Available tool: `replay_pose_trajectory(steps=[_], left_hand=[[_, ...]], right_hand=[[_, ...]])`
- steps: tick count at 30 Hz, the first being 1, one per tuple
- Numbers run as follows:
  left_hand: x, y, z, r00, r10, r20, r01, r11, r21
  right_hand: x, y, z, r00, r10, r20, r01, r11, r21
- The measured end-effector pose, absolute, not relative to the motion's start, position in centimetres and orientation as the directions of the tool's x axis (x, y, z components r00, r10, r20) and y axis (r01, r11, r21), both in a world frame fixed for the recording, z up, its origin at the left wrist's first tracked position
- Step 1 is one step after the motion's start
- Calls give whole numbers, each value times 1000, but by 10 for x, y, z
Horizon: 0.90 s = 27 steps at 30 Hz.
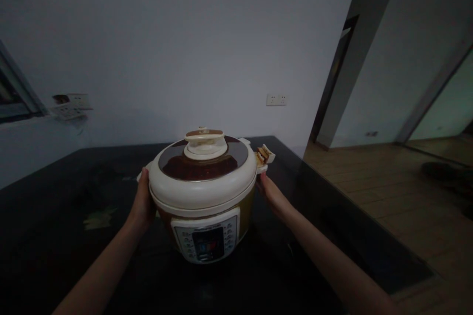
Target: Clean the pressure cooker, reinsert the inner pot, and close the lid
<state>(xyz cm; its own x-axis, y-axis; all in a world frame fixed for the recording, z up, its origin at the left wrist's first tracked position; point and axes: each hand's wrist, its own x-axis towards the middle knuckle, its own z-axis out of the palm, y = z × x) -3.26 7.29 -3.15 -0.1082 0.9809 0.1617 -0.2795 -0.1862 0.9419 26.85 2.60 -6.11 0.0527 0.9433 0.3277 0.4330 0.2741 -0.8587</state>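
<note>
A cream and brown electric pressure cooker [201, 197] stands upright before me, its lid on and its control panel [207, 237] turned toward me. My left hand [143, 202] grips its left side by the handle, with the thumb up at the lid's rim and the fingers mostly hidden. On the opposite side, my right hand [269, 191] holds the cooker under its right handle [262, 170], the fingers largely out of sight. A cream and brown piece [264, 155] sticks up at that handle. The knob-like lid handle [205, 142] sits on top, untouched.
The cooker is over a dark table [295, 197] whose right edge slants toward me. A pale patch [99, 218] shows on the tabletop at left. Behind is a white wall with a double socket [276, 100]; more sockets [72, 105] are at left. Wood-look floor [354, 177] lies to the right.
</note>
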Motion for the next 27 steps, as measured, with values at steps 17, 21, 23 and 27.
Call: replay_pose_trajectory(steps=[17,21,23,27], left_hand=[[-17,70,-13,-234,972,-3,-455,-107,884],[-11,70,-11,-298,955,-13,-488,-140,862],[-10,71,-10,-309,951,-23,-502,-142,853],[-10,72,-12,-318,948,-10,-495,-157,854]], right_hand=[[245,60,-40,235,957,168,-496,266,-827],[241,56,-34,254,960,121,-546,246,-801],[239,55,-33,259,960,106,-561,239,-793],[237,55,-33,267,959,93,-574,236,-784]])
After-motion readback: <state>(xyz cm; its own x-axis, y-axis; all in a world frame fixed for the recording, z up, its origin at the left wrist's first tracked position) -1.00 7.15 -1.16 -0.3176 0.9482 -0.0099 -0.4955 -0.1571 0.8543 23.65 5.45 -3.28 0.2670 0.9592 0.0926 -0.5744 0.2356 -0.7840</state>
